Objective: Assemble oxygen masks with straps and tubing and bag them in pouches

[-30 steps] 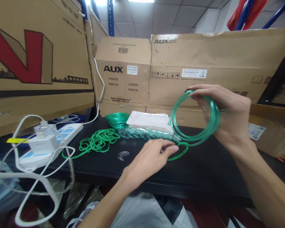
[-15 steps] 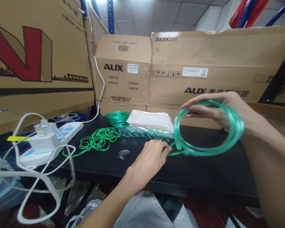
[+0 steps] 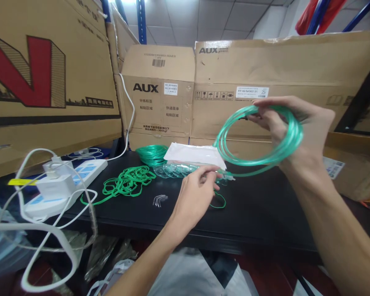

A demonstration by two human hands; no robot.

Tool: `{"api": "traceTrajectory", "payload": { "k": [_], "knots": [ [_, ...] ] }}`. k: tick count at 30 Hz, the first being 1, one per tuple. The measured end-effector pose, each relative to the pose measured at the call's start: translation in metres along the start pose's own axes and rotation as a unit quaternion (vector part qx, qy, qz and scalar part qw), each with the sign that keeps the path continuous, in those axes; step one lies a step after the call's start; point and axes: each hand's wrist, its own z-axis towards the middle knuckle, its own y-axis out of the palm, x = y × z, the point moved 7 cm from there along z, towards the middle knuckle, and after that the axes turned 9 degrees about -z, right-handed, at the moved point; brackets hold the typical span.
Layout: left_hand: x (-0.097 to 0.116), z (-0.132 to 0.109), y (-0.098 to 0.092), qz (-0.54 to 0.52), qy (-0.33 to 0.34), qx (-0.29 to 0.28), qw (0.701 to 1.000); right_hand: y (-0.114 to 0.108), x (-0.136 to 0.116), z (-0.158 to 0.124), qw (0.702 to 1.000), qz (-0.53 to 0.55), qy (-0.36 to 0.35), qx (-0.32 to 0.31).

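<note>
In my right hand (image 3: 311,123), I'm pinching a glossy, translucent green coil (image 3: 292,133); my left hand (image 3: 197,190) is apparently pinching its lower strand (image 3: 254,172).

From here I have the right hand (image 3: 308,123) holding a green coil (image 3: 291,137) at three o'clock, the left hand (image 3: 197,187) pinching its strand (image 3: 251,174) near five, tangled cord (image 3: 128,181) at eight.

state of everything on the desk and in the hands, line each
right hand, closed on held tubing
held tubing, coiled, raised above the desk
left hand, fingers curled, grip unclear
other tubing, coiled
green cord, loosely tangled
metal strips, bunched
clear plastic pieces, overlapping in a row
white packet, lying down
thin green loop, curved
power strip, adapters plugged in
</note>
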Motion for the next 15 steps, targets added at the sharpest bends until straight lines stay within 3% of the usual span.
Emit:
{"api": "traceTrajectory", "payload": {
  "k": [2,4,7,9,15],
  "knots": [
    [-0.008,-0.005,0.012,-0.153,-0.094,-0.047,0.983,-0.002,-0.008,0.001,0.998,-0.042,-0.033,0.044],
    [-0.014,-0.014,0.030,-0.277,-0.174,-0.111,0.938,-0.003,-0.015,-0.004,0.993,-0.080,-0.060,0.061],
    [-0.015,-0.024,0.050,-0.376,-0.213,-0.182,0.883,-0.001,-0.021,-0.018,0.990,-0.109,-0.077,0.039],
    [-0.014,-0.021,0.049,-0.399,-0.188,-0.177,0.880,-0.001,-0.022,-0.029,0.989,-0.123,-0.083,0.017],
    [-0.007,-0.005,0.021,-0.400,-0.132,-0.094,0.902,-0.011,-0.010,-0.048,0.988,-0.135,-0.066,-0.029]
  ]
}}
